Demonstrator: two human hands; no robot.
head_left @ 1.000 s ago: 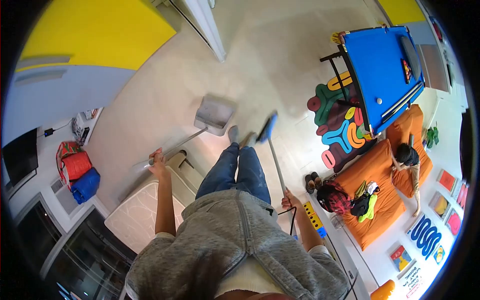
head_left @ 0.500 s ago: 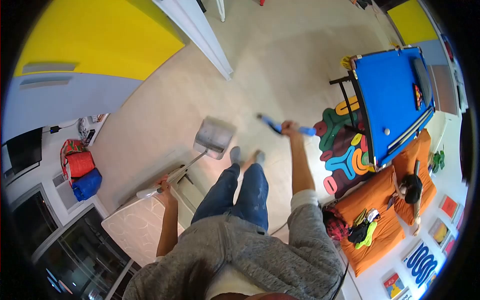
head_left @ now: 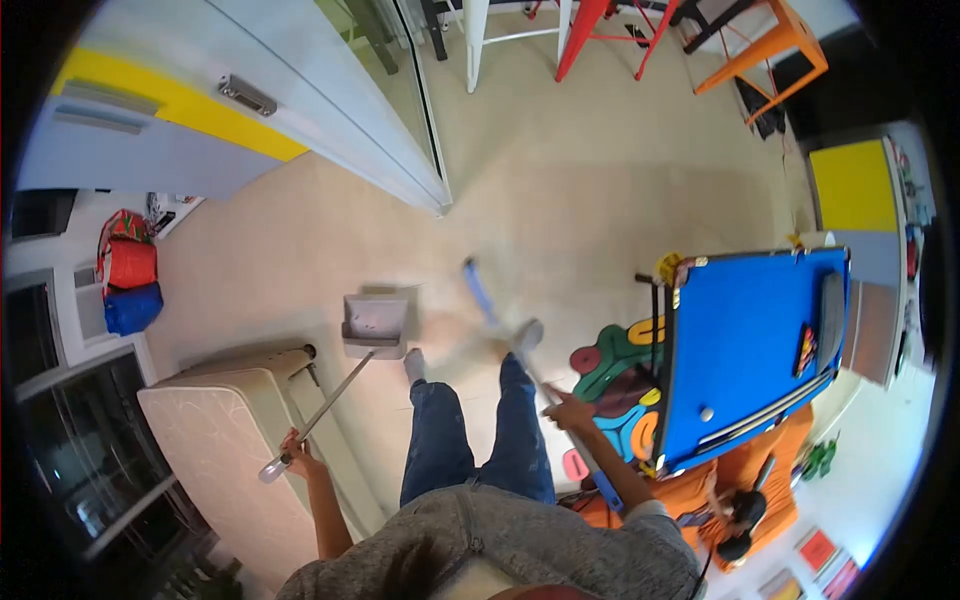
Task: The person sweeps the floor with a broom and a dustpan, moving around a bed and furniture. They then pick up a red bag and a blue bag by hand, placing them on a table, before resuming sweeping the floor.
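My left hand (head_left: 296, 450) grips the long metal handle of a grey dustpan (head_left: 375, 325), whose pan rests on the beige floor just ahead of my left foot. My right hand (head_left: 567, 408) holds the shaft of a broom (head_left: 483, 297) with a blue head, which is blurred and reaches out over the floor ahead of my right foot. I stand in jeans and a grey hooded top, feet apart between the two tools.
A cream low table (head_left: 225, 435) stands at my left. A blue pool table (head_left: 755, 350) over a colourful rug (head_left: 615, 375) is at my right. A person (head_left: 740, 515) lies on orange cushions. Coloured stools (head_left: 620, 30) stand far ahead, bags (head_left: 125, 285) at far left.
The view has swung forward and I have stepped ahead. My right hand dropped from its raised position, swinging the broom down to the floor. The dustpan moved with me.
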